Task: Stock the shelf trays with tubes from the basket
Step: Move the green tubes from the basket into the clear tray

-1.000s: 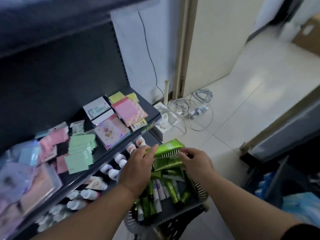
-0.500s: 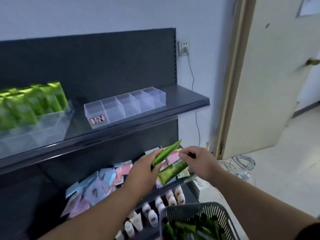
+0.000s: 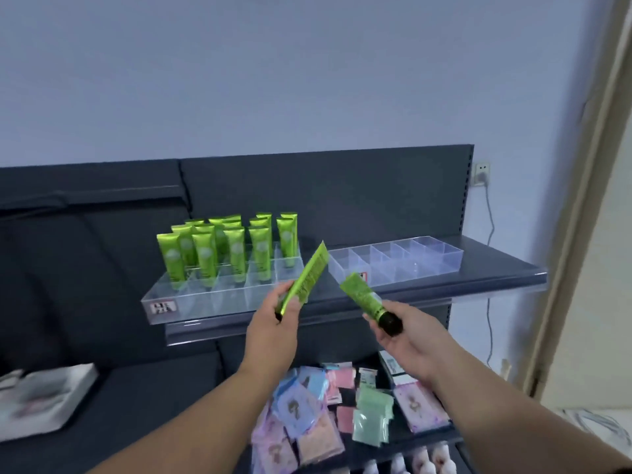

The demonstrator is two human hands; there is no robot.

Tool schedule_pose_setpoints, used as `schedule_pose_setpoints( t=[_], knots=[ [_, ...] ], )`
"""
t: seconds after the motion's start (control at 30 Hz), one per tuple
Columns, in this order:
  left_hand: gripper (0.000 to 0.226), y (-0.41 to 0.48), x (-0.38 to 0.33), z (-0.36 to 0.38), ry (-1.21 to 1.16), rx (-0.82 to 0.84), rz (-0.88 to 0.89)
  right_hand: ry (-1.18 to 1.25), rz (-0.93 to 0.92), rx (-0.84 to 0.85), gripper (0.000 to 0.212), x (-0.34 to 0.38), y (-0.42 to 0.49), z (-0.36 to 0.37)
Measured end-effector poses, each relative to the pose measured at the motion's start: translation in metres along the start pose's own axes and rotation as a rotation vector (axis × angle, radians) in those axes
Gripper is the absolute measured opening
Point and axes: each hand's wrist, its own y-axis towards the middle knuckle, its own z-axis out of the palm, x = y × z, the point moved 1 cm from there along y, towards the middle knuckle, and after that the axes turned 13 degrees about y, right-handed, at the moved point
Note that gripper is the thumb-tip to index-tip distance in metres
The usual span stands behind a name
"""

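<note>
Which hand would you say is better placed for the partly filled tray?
Probably the left hand: its tube is near the empty front row of that tray; the right hand is farther.

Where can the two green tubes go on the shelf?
The right tray is all bare; it sits between the left tray and the bare end of the shelf. The left tray's front row, ahead of the standing tubes, is bare too. Its back rows are crowded, and so are the packets below.
</note>
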Motion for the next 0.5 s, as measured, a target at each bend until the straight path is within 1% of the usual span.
schedule_pose_setpoints(
  t=[0.07,0.17,0.3,0.37,0.43,0.5],
  knots=[
    [0.021,0.006,0.009,-0.026,-0.044,0.008,-0.045,-0.054,0.033,0.053,0.014,-0.021,-0.001,0.026],
    [0.016,0.012,0.021,-0.061,-0.065,0.02,-0.069,-0.176,-0.006,0.119,0.007,-0.047,-0.001,0.057],
    [0.016,0.025,0.032,-0.096,-0.133,0.074,-0.127,-0.352,-0.123,0.174,0.034,-0.068,0.0,0.087],
    [0.019,0.035,0.035,-0.104,-0.21,0.094,-0.162,-0.446,-0.175,0.202,0.04,-0.073,0.002,0.097],
    [0.024,0.043,0.036,-0.107,-0.26,0.136,-0.188,-0.542,-0.209,0.225,0.033,-0.075,0.007,0.106],
    [0.032,0.05,0.038,-0.104,-0.274,0.182,-0.203,-0.637,-0.254,0.205,0.018,-0.074,0.012,0.115]
  ],
)
